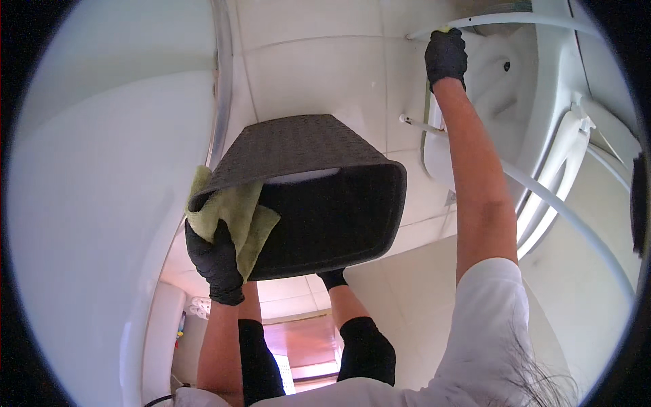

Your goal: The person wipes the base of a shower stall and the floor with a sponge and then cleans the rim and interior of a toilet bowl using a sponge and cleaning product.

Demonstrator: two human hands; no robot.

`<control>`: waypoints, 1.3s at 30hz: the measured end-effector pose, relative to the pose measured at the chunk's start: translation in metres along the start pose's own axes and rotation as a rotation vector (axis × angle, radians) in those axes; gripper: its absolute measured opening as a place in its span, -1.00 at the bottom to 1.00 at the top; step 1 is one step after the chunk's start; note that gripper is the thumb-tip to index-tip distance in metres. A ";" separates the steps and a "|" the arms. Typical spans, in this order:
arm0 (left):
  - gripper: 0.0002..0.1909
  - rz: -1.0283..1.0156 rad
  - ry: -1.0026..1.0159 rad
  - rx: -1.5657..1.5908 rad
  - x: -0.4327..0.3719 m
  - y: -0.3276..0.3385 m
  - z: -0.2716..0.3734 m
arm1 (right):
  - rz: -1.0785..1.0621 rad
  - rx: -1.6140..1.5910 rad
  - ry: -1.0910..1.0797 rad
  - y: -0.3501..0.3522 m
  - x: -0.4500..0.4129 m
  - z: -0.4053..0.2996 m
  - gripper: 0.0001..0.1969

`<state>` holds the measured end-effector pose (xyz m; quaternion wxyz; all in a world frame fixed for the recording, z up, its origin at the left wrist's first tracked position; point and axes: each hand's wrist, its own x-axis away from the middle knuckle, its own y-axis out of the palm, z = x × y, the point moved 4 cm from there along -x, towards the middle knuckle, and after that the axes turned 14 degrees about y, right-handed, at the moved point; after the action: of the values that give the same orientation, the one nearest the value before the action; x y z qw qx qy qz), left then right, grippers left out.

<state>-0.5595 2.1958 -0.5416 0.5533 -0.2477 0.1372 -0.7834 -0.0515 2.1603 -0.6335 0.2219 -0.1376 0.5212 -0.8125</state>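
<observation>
My left hand [216, 262], in a black glove, grips the rim of a dark grey textured bin [300, 142] at its left corner. A yellow-green cloth [236, 211] lies between glove and rim, draped over and inside the bin. The bin is tilted with its opening towards me; its inside is dark. My right hand [446, 57], also black-gloved, reaches far forward and is closed at a white curved rail [508, 19] beside the toilet. A bit of yellow-green material shows above its knuckles; its fingers are hidden from view.
A white toilet [513, 86] stands at the right with its seat [552, 188] raised. A second white rail [574, 216] curves behind my right forearm. A large white tub-like surface with a metal edge [222, 86] fills the left. Pale tiles [310, 76] cover the floor; my legs are below the bin.
</observation>
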 end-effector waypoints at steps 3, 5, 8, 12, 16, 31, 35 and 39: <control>-0.59 0.066 -0.010 -0.060 0.003 -0.010 -0.010 | 0.015 -0.198 0.032 -0.009 0.038 -0.008 -0.83; -0.58 0.061 -0.033 -0.073 0.004 -0.011 -0.004 | -0.090 -0.363 0.262 0.000 0.056 0.002 -0.82; -0.58 0.046 -0.035 -0.088 0.001 -0.007 0.001 | 0.057 -0.137 -0.101 0.004 0.028 0.003 -0.81; -0.58 0.065 0.004 -0.110 0.002 -0.008 -0.004 | 0.123 -0.194 -0.065 0.007 0.015 -0.001 -0.82; -0.58 0.080 -0.028 -0.004 0.004 -0.014 -0.007 | -0.108 -0.436 0.136 0.000 0.060 0.001 -0.82; -0.54 0.008 -0.004 -0.167 0.001 -0.009 -0.006 | 0.035 -0.245 -0.105 0.019 0.036 0.023 -0.75; -0.53 -0.005 0.011 -0.077 0.000 -0.007 -0.002 | 0.040 -0.261 -0.077 0.016 0.034 0.027 -0.76; -0.53 0.015 0.012 -0.026 0.000 -0.009 -0.005 | 0.206 -0.357 -0.132 -0.023 0.065 0.024 -0.76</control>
<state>-0.5692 2.1986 -0.5414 0.5552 -0.2493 0.1527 -0.7787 -0.1013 2.1169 -0.6028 0.3095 -0.1736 0.6524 -0.6697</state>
